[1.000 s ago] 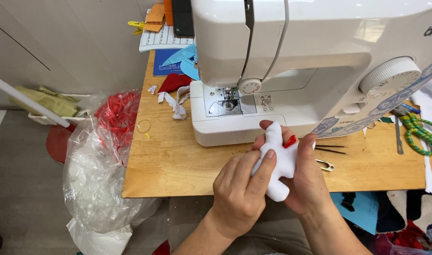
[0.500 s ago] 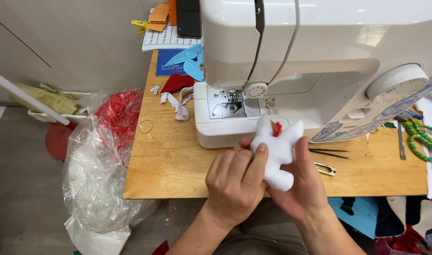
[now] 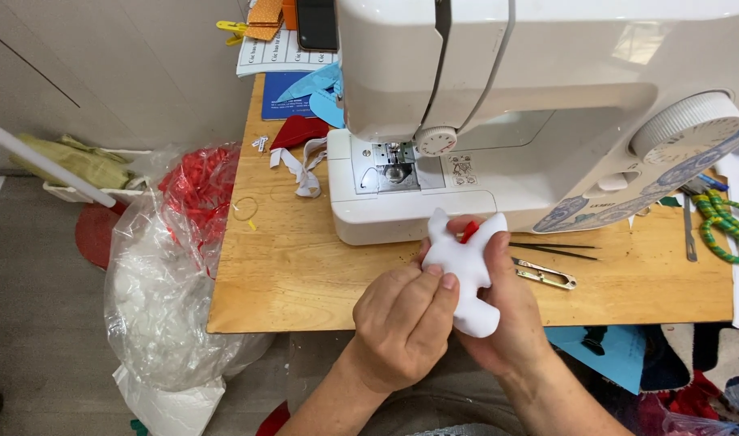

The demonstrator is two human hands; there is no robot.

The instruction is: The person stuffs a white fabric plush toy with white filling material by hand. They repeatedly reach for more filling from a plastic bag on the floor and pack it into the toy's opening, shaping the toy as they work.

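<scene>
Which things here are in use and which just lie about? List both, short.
In use: white fabric piece with a red bit, held by the left hand and right hand; sewing machine just behind.

Lying about: thread snips, tweezers, green cord, bag of red scraps, blue fabric pieces.

A big white plastic sewing machine (image 3: pixel 531 105) sits on the wooden table (image 3: pixel 297 266). Small metal thread snips (image 3: pixel 545 274) lie in front of it.

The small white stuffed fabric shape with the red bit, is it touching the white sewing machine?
Cannot tell. In the head view the white fabric shape, in both hands' grip, overlaps the sewing machine's base edge; no gap or contact shows plainly.
</scene>
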